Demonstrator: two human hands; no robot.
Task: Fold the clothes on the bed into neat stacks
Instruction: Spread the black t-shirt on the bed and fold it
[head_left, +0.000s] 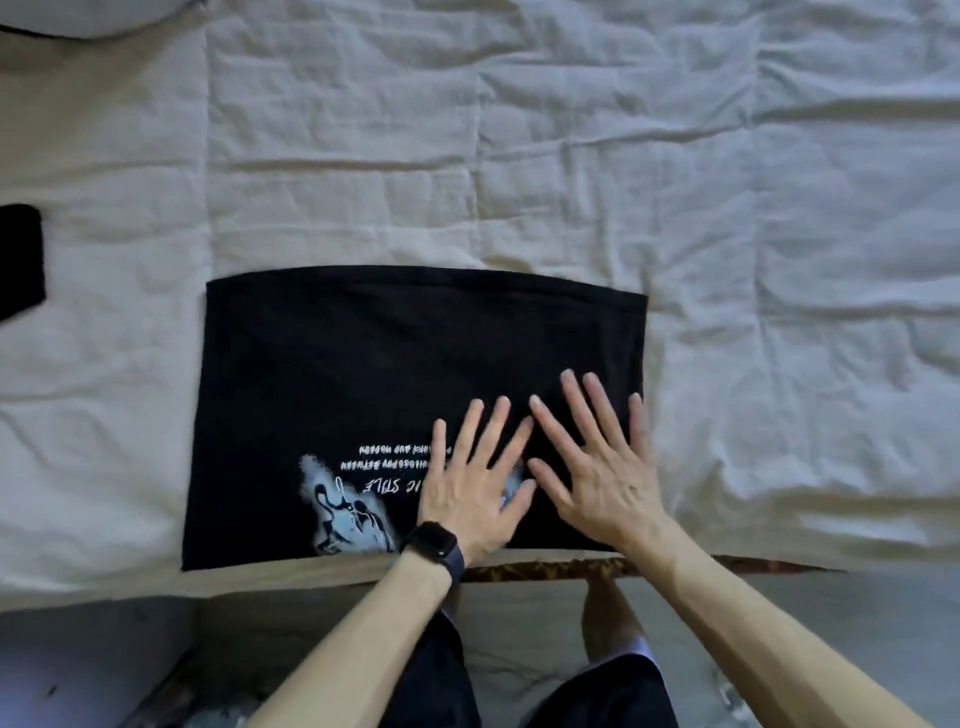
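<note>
both palms flat on the folded black t-shirt

a wrinkled cream sheet (519, 156) covers the bed. at its left edge lies part of another black garment (18, 260), cut off by the picture and well apart from the shirt. a pale pillow (78, 15) shows at the far left corner.

the black t-shirt (363, 364) lies folded into a wide rectangle along the near edge of the bed, its white print (343, 514) upside down. the left hand (470, 488), a dark watch (434, 545) on its wrist, rests flat on the shirt's near right part, fingers straight and spread, covering some of the print. the right hand (597, 467) rests just beside it near the shirt's right edge, equally flat and spread. neither grasps anything.
</note>
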